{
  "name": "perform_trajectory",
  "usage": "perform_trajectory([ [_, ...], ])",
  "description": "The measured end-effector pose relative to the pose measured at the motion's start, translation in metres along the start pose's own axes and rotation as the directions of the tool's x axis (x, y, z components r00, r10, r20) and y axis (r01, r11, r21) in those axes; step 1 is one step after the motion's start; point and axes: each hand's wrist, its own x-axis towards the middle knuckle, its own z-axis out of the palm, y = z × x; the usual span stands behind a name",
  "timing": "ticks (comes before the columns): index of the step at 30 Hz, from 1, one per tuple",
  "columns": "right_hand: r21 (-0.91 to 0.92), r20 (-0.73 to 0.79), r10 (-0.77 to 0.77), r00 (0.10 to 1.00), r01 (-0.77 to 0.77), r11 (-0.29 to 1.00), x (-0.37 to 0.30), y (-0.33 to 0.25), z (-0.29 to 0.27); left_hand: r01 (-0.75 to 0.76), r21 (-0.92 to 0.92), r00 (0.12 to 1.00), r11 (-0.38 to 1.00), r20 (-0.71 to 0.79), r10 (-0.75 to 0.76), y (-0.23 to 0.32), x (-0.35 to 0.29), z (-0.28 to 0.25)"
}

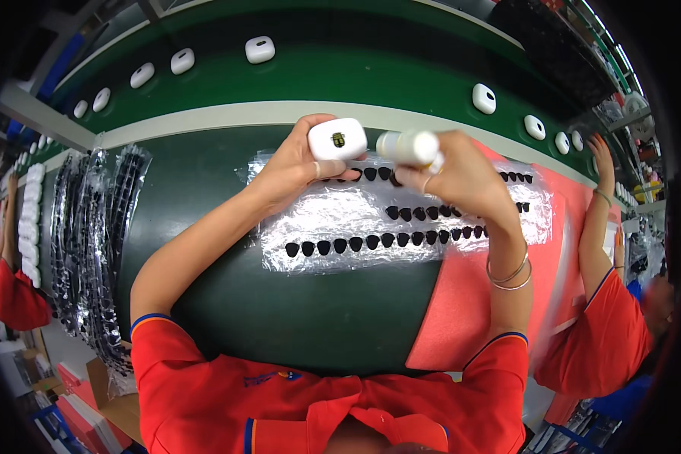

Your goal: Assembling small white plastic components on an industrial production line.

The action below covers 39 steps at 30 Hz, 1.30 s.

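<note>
My left hand (299, 155) grips a white rounded plastic housing (321, 140), its face with a small dark recess turned up. Yellowish marks show inside that recess. Just to the right, my right hand (461, 170) is closed round a small white bottle (408, 146), tilted toward the housing and apart from it; the bottle is a little blurred. Under both hands lies a clear plastic sheet (325, 208) carrying rows of small black rounded pieces (356, 244). My right fingers cover part of the upper row.
A green conveyor belt (371, 68) with several white housings (259, 50) runs along the far side. Bundled plastic strips of black pieces (91, 234) lie at left. A pink foam sheet (461, 303) is at right, near a co-worker's arm (598, 219). White housings stack far left.
</note>
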Motion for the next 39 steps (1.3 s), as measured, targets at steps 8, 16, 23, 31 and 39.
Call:
perform_trajectory([
  [8, 0.039, -0.322, -0.084, 0.943, 0.102, 0.994, -0.009, -0.01, -0.009, -0.062, 0.263, 0.989, 0.963, 0.144, 0.024, 0.007, 0.022, 0.056],
  [16, 0.002, -0.28, -0.047, 0.959, 0.05, 0.999, -0.012, -0.009, -0.007, -0.043, 0.256, 0.993, 0.966, 0.119, 0.013, 0.011, 0.017, 0.065],
  [23, 0.017, -0.329, -0.028, 0.944, 0.036, 0.999, -0.018, -0.023, -0.007, -0.055, 0.223, 0.988, 0.973, 0.15, 0.022, 0.014, 0.02, 0.057],
  [31, -0.067, -0.324, -0.318, 0.891, 0.313, 0.947, -0.018, -0.018, 0.004, -0.159, 0.17, 0.97, 0.973, 0.211, 0.122, 0.015, 0.025, 0.045],
  [39, 0.067, -0.289, -0.086, 0.953, 0.11, 0.992, -0.021, -0.022, -0.016, -0.375, 0.833, 0.877, 0.407, 0.177, 0.446, 0.001, 0.101, 0.012],
])
